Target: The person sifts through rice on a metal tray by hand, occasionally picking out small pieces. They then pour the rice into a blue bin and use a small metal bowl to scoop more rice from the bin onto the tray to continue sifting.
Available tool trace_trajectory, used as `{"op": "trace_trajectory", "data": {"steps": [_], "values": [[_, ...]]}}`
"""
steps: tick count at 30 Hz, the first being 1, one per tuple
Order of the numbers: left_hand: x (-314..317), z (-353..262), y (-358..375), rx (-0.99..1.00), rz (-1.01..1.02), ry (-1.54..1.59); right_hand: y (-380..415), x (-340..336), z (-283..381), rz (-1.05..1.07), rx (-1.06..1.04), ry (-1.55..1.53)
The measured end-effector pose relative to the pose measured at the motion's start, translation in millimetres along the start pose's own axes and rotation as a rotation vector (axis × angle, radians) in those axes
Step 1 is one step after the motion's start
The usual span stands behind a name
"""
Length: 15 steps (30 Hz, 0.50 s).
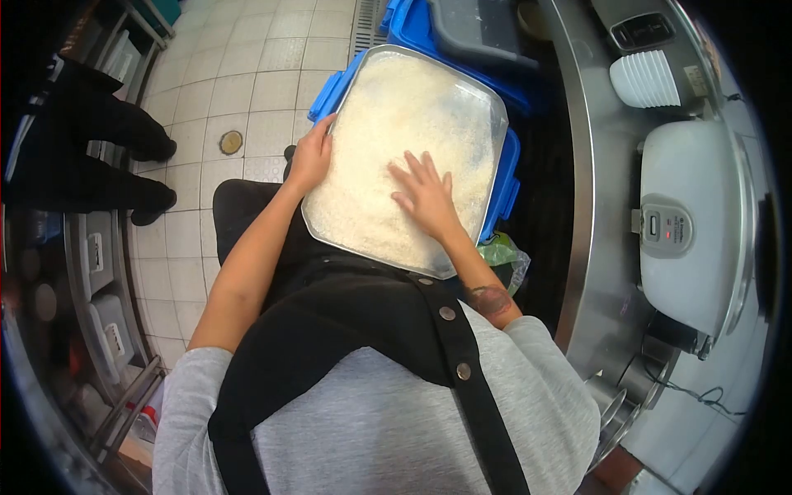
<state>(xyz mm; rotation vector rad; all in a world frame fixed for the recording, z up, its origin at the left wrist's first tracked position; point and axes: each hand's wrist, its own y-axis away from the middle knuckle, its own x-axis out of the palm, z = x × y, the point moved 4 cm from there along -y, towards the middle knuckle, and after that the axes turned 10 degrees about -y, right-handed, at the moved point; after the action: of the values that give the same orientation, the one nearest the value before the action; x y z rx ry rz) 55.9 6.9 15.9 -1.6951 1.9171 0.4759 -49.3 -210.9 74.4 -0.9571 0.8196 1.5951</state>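
Observation:
A rectangular metal tray [498, 115] with rounded corners rests over a blue lidded bin [506, 177] and close to my lap. Pale, fine grains [396, 107] that look like uncooked rice cover most of its bottom, thinner toward the right side where metal shows through. My left hand [311, 158] grips the tray's left rim, with the fingertips partly hidden by the edge. Over the right-middle of the grains, my right hand [426, 196] lies palm down with fingers spread, touching the surface and holding nothing.
A steel counter [582, 148] runs along the right, bearing a rice cooker [685, 223] and stacked white bowls [643, 80]. A grey tub [478, 33] stands beyond the tray. At the left, a person in black trousers [115, 124] stands by shelving.

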Motion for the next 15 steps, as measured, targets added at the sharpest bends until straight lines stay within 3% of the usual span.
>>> {"op": "trace_trajectory", "data": {"steps": [4, 7, 12, 14, 15], "values": [[-0.1, -3.1, -2.1, -0.08, 0.063, -0.023, -24.1, 13.8, -50.5, -0.036, -0.101, 0.149], [0.2, -3.2, -1.8, -0.073, 0.048, -0.009, -62.1, -2.0, -84.0, -0.218, -0.063, 0.228], [-0.8, -3.1, -0.6, -0.007, 0.003, 0.001, -77.1, -18.9, -113.4, -0.577, 0.387, 0.072], [0.4, -1.7, -1.2, -0.055, 0.027, -0.025, -64.4, -6.7, -103.8, -0.613, 0.323, 0.12], [0.5, -2.4, -1.8, -0.053, 0.032, -0.022, -56.5, 1.9, -94.8, -0.53, 0.199, 0.011]]}}
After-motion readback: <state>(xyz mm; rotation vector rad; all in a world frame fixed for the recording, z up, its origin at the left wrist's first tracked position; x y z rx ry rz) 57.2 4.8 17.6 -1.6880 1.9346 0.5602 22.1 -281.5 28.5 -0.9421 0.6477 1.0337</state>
